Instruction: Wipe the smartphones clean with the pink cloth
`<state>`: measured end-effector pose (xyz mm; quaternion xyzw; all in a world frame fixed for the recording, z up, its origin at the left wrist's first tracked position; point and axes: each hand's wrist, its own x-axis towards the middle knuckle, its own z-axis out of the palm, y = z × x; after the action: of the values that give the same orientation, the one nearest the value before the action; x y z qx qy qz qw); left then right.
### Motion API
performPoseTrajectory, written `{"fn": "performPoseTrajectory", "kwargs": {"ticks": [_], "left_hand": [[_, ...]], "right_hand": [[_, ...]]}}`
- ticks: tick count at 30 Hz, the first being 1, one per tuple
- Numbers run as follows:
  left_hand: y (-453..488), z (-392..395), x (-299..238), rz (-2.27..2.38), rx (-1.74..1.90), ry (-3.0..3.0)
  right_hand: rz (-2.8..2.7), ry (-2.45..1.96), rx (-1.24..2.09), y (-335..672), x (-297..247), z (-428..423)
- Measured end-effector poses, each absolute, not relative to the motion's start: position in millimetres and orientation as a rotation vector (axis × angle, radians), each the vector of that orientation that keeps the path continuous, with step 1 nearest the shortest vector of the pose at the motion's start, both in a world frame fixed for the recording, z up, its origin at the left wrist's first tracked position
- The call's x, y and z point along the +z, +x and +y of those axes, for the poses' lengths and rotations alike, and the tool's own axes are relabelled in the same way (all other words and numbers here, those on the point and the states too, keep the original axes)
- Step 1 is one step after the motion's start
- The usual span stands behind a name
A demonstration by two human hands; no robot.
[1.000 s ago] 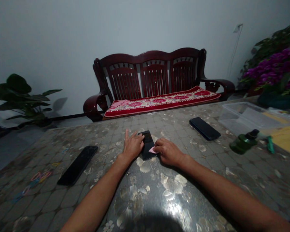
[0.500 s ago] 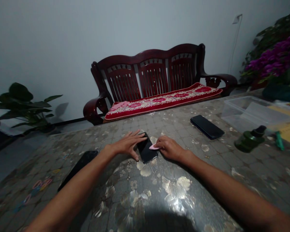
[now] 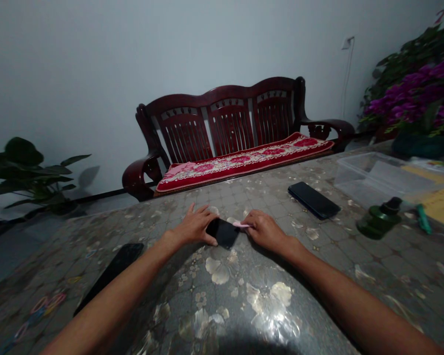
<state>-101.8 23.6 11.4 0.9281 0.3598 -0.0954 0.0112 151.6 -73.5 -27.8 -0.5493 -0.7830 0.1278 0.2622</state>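
In the head view, a black smartphone [image 3: 225,233] lies before me near the middle of the patterned table. My left hand [image 3: 197,224] grips its left end, thumb on the near edge and fingers by the far edge, the index finger raised away. Closed at the phone's right end, my right hand [image 3: 262,228] pinches a thin pink piece [image 3: 241,225], whose tip meets or hovers just over the phone's edge. Its exact kind is too small to tell, and part of it is hidden in the fingers.
A dark phone [image 3: 314,199] lies to the right, near a green bottle [image 3: 379,219] and a clear plastic box [image 3: 358,172]. Another black phone [image 3: 114,268] is partly behind my left forearm, beside colourful rings [image 3: 48,303]. A wooden bench [image 3: 229,118] stands beyond the table [image 3: 192,315].
The phone has turned under my left hand and now lies more crosswise. My left hand has shifted to its left end. The pink piece has moved to the phone's right edge. The view tilted slightly.
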Motion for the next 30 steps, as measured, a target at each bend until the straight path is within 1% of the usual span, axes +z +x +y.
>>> {"fn": "performPoseTrajectory", "kwargs": {"ticks": [4, 10, 14, 22, 28, 30], "left_hand": [[-98, 8, 14, 1.335, -0.321, 2.851], [-103, 2, 14, 1.314, -0.346, 2.806], [-108, 3, 9, 1.346, -0.331, 2.784], [-108, 2, 6, 1.342, -0.299, 2.786], [-101, -6, 6, 1.446, -0.239, 2.765], [-99, -6, 5, 1.461, -0.235, 2.769]], "right_hand": [[-2.096, -1.611, 0.349, 149, -25, -66], [-2.052, -1.817, 0.274, 138, -18, -52], [-2.062, -1.928, 0.315, 126, -17, -50], [-2.048, -1.923, 0.515, 117, -6, -64], [-1.984, -1.939, 0.397, 118, -9, -61], [-1.991, -1.921, 0.405, 119, -8, -62]]}}
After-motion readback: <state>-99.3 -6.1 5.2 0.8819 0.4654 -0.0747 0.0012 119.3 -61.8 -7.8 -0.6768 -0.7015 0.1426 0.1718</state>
